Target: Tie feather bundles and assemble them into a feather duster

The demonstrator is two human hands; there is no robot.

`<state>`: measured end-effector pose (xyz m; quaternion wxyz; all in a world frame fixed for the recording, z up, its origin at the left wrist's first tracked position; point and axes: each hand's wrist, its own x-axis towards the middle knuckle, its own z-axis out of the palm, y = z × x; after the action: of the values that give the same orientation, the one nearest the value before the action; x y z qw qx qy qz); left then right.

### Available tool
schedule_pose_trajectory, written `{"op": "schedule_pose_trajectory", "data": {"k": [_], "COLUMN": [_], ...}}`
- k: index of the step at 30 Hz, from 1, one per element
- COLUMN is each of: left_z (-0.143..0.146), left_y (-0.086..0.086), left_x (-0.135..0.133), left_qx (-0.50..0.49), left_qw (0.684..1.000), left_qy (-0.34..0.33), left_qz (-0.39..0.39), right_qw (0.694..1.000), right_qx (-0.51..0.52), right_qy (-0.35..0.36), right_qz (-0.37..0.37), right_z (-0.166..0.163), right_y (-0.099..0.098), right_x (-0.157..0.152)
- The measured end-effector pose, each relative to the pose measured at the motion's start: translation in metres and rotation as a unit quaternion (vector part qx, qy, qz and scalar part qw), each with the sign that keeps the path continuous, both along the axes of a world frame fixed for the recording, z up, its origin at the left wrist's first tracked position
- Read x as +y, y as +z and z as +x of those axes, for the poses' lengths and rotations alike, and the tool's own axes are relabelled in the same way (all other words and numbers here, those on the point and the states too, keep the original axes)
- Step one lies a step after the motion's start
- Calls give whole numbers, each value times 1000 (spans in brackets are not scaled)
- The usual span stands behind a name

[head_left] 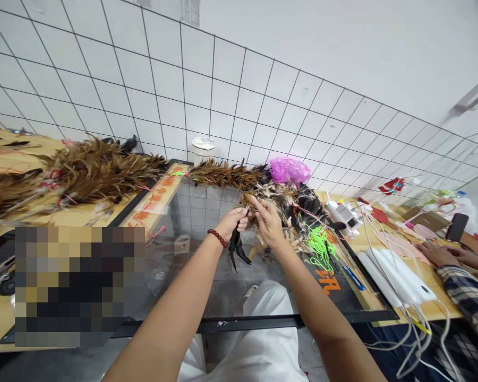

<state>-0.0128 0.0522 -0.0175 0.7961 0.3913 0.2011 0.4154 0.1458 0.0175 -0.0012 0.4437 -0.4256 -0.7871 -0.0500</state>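
My left hand (233, 223), with a red bead bracelet on the wrist, is closed on a small bunch of dark feathers (237, 249) that hang down below it. My right hand (267, 220) is just to the right, fingers pinched on the tips of brown feathers at the edge of a loose feather pile (287, 207). Both hands hover over a glass table top (191, 233). A long bound string of brown feathers (223, 174) lies behind the hands.
A big heap of brown feathers (91, 170) covers the wooden table at left. Green cords (321, 244), a pink plastic bag (289, 170), a white cup (203, 148), white chargers and cables (394, 276) lie right. Another person's hands (442, 253) rest far right.
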Motion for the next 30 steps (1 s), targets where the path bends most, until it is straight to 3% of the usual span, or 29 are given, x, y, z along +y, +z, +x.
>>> {"op": "schedule_pose_trajectory", "data": {"k": [7, 10, 12, 15, 17, 19, 24, 27, 30], "left_z": [-1, -2, -2, -2, -2, -1, -1, -2, -3], "left_y": [1, 1, 1, 1, 1, 2, 2, 1, 0], "left_x": [-3, -1, 0, 2, 2, 2, 3, 4, 4], "left_qx": [32, 21, 11, 2, -5, -12, -18, -32, -49], "left_qw": [999, 1000, 1000, 999, 999, 999, 998, 997, 996], "left_qy": [-22, -11, 0, 14, 21, 28, 33, 32, 34], "left_qz": [12, 1, -13, -31, -35, -36, -49, -63, -70], "right_qw": [999, 990, 960, 869, 816, 792, 803, 866, 930], "right_qx": [-41, -25, -12, -48, -104, -144, -142, -92, -10], "right_qy": [-18, -114, -244, -419, -447, -431, -433, -436, -361], "right_qz": [-22, -79, -138, -259, -351, -408, -384, -228, -66], "right_z": [2, 25, 51, 92, 110, 117, 111, 104, 93], "right_y": [-2, 9, 17, 21, 17, 13, 11, 16, 19], "right_x": [2, 6, 7, 5, 2, 0, -1, -3, -3]}}
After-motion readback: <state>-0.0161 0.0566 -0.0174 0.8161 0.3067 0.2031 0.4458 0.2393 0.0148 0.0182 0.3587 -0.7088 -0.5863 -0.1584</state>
